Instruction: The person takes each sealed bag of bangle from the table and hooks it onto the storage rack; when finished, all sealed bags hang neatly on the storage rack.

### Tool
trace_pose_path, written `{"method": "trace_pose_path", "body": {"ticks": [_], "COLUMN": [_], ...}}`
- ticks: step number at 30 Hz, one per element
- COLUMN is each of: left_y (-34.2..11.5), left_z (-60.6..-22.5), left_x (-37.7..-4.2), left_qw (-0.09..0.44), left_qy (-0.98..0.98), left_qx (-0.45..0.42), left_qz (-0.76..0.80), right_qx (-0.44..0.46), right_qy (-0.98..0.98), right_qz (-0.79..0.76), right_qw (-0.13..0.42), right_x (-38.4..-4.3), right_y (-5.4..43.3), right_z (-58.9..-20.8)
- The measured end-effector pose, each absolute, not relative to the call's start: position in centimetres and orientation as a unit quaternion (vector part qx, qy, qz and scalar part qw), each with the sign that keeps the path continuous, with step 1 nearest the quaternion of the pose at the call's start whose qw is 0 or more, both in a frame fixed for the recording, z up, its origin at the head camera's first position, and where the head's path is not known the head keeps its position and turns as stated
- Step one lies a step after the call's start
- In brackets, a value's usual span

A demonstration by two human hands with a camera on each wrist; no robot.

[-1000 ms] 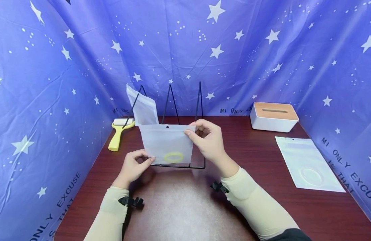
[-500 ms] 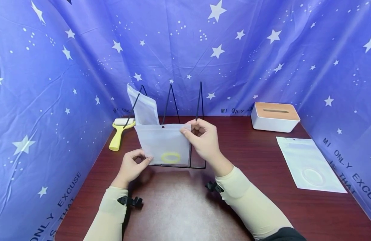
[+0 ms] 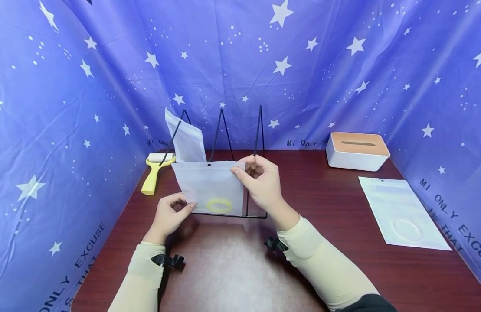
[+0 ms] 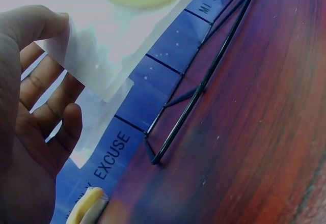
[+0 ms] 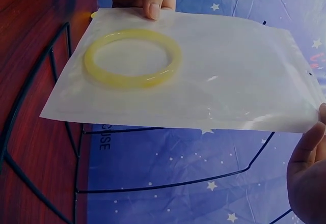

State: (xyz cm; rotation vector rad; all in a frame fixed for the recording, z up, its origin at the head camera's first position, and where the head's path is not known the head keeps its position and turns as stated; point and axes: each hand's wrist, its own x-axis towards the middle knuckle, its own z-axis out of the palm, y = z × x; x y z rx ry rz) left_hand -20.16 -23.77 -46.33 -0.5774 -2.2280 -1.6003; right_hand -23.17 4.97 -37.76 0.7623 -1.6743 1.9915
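Three pouches (image 3: 203,184) (image 3: 188,141) (image 3: 398,208), one in two hands (image 3: 168,219) (image 3: 263,182); one rack (image 4: 202,85)

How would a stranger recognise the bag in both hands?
On the table stands a black wire rack. Partly hiding it in the head view is the whitish bag, between left hand and right hand. Only this bag shows a yellow ring.

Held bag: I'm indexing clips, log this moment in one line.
left hand: pinches bag, lower left; right hand: pinches its upper right corner; yellow ring: inside bag; black rack: partly behind bag
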Motion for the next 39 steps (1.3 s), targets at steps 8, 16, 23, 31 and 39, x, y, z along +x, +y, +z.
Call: {"method": "trace_pose_path", "body": {"ticks": [8,16,23,31,39], "left_y": [-23.8,-23.8,-23.8,-23.6,-23.4], "left_z": [-46.3,-46.4,-46.6,-46.4,-46.4], "left_x": [-20.2,-20.4,-20.7,-21.3,-22.3], "left_qw": [0.168,0.18,0.192,0.212,0.24], "left_qy": [-0.781,-0.774,-0.772,-0.762,-0.767], "left_qx": [-0.197,-0.199,-0.188,-0.173,-0.16], "left_qz": [-0.569,-0.573,-0.576,-0.587,-0.573], "right_qx": [0.261,0.25,0.229,0.225,0.238], "right_qy": [-0.598,-0.597,-0.588,-0.579,-0.605], "right_qz": [0.725,0.729,0.745,0.755,0.725], "right_qw": [0.22,0.224,0.216,0.211,0.225], "right_x": [-23.3,-23.6,-24.7,-25.7,-27.7], "right_y": [4.8,4.9,4.9,4.9,5.2], "right_z": [-37.9,-37.7,-38.2,-38.1,-38.3]}}
